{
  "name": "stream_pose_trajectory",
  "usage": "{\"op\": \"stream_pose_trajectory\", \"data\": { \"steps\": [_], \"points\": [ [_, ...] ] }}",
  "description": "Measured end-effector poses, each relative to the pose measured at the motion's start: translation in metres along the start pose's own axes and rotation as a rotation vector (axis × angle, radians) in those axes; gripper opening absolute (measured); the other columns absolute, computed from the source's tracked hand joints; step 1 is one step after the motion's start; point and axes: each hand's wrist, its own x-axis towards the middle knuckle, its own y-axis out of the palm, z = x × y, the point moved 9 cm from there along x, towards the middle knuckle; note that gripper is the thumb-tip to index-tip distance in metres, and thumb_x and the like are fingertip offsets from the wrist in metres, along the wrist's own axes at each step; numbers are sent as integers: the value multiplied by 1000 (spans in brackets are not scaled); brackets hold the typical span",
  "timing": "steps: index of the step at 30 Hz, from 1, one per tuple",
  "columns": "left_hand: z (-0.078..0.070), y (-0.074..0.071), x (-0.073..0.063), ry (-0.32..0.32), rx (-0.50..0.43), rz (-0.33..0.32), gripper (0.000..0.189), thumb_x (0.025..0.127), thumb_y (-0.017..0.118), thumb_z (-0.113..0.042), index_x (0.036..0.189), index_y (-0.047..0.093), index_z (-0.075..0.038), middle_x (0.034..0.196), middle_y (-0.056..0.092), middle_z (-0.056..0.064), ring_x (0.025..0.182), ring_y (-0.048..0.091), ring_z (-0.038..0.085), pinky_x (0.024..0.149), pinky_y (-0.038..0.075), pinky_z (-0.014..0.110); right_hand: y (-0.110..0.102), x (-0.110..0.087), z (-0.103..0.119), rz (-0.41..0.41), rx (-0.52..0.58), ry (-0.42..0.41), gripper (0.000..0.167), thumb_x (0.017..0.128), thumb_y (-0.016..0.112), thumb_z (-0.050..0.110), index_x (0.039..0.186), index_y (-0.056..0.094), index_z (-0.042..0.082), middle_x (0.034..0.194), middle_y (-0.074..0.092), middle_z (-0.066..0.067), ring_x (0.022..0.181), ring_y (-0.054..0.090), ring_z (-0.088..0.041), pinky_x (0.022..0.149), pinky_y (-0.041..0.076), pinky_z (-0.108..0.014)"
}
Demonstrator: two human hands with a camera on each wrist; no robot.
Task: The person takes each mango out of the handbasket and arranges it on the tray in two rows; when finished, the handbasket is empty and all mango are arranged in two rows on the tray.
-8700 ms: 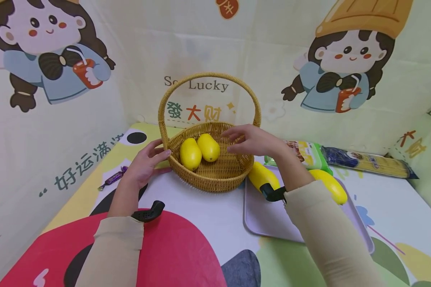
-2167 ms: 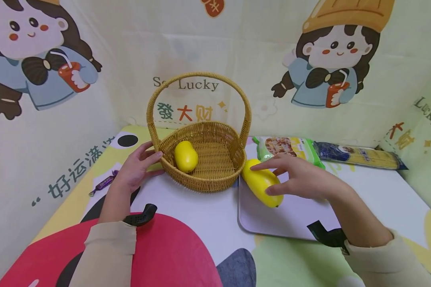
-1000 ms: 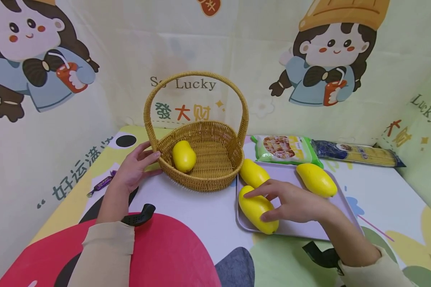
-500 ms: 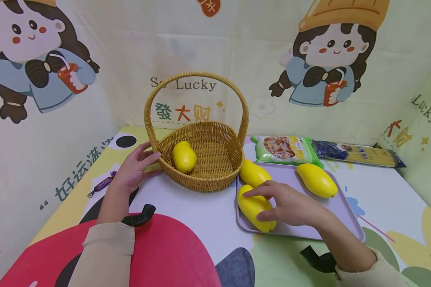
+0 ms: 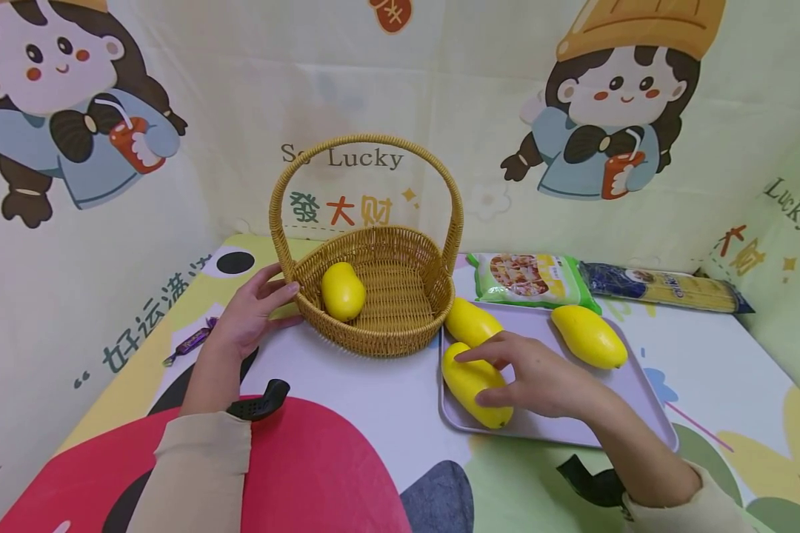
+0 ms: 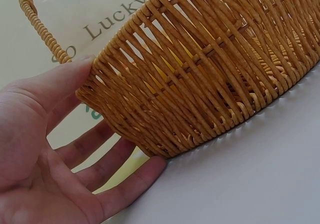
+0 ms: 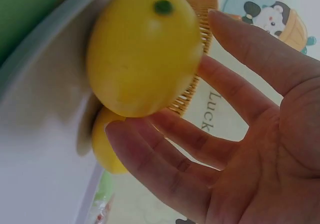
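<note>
A wicker basket (image 5: 387,343) with a tall hooped handle stands at the back, one yellow mango (image 5: 343,292) lying in its left part. At its left side my left hand (image 5: 245,314) touches it; in the left wrist view the thumb tip rests at the rim and the loosely extended fingers reach the lower wall. On the lilac tray (image 5: 540,427) lie three more mangoes. My right hand (image 5: 540,379) hovers around the nearest mango (image 5: 470,381), fingers spread and softly bent. The right wrist view shows a small gap between thumb and this mango (image 7: 142,51); other finger contact is unclear.
A second tray mango (image 5: 472,320) lies by the basket, a third (image 5: 589,337) farther right. Behind the tray are a green-edged food packet (image 5: 530,280) and a bag of pasta (image 5: 667,288). A purple-wrapped candy (image 5: 192,340) lies left of the left forearm.
One of two mangoes from the basket now lies on the tray's near left part. My right hand came down with it, then loosened slightly around it. My left hand stays at the basket.
</note>
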Motion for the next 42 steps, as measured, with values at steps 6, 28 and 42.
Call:
{"op": "stream_pose_trajectory", "data": {
  "steps": [6,28,42],
  "points": [
    [-2,-1,-1,4,7,-2,68,106,59,-30,165,24,-35,167,30,14,147,40,37,107,52,46,-10,3,8,-4,-62,22,47,87,83,30,132,70,31,124,66,-1,103,60,-20,80,52,-33],
    [5,-2,-5,-2,7,-17,70,106,59,-32,165,23,-34,169,28,13,148,40,38,108,51,48,-48,58,56,-44,7,-171,48,94,76,25,140,66,21,127,70,-3,121,63,-31,95,58,-42],
    [0,1,-1,18,-8,-10,69,105,61,-32,165,26,-31,166,31,14,146,41,36,109,50,50,-60,108,74,42,119,-178,48,93,77,24,140,65,25,135,65,-2,125,61,-24,102,56,-44]
  ]
}}
